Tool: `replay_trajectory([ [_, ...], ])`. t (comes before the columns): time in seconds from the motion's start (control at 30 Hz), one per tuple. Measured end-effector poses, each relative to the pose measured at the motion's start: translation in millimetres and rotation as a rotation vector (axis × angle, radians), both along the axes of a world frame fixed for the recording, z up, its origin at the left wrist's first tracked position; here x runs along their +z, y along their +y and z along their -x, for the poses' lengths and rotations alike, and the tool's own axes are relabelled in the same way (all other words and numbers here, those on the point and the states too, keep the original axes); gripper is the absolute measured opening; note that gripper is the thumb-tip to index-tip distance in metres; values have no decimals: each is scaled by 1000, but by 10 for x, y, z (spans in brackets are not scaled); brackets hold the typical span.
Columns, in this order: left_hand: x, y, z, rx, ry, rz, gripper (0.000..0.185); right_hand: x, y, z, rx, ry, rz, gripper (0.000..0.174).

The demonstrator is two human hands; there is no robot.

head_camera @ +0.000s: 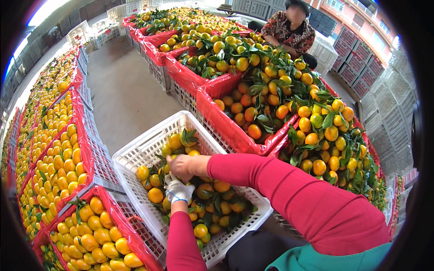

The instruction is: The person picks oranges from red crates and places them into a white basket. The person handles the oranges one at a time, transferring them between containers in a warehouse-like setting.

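Note:
In front of me a white slatted plastic crate (130, 153) is partly filled with orange-yellow mandarins (155, 195), some with green leaves. My left hand (179, 190) wears a white knitted glove with a blue cuff edge and reaches in among the fruit. Bare, my right hand (183, 166) crosses just beyond it, with its fingers pointing left over the mandarins. The two hands are close together and overlap in the view. Their fingertips are partly hidden, so what either one grips is unclear.
On the left, crates lined with red plastic film (89, 154) hold neat rows of mandarins (101, 235). Heaped leafy mandarins (330, 133) fill red-lined crates on the right. Beyond them a person (291, 32) crouches. Stacked crates (356, 59) stand behind, and concrete floor (125, 88) separates the rows.

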State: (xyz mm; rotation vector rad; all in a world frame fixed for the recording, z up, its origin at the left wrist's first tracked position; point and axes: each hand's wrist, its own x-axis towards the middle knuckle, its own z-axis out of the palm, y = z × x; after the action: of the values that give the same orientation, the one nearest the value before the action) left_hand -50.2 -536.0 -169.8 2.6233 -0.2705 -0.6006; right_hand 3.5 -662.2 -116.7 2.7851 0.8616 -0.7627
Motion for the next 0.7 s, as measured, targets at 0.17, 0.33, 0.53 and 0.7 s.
replay_trajectory([
  [0.17, 383, 119, -121, -101, 30, -283, 116, 287, -175, 189, -143, -153, -191, 59],
  [0.33, 228, 197, -38, -95, -71, -162, 110, 186, -403, 372, -133, -181, -268, 57],
  [0.53, 182, 291, 242, -13, -172, -48, 108, 226, -537, 418, -91, -176, -202, 64],
  [0.7, 32, 423, 183, -208, -222, 40, 101, 73, -481, 335, 72, -90, -190, 70],
])
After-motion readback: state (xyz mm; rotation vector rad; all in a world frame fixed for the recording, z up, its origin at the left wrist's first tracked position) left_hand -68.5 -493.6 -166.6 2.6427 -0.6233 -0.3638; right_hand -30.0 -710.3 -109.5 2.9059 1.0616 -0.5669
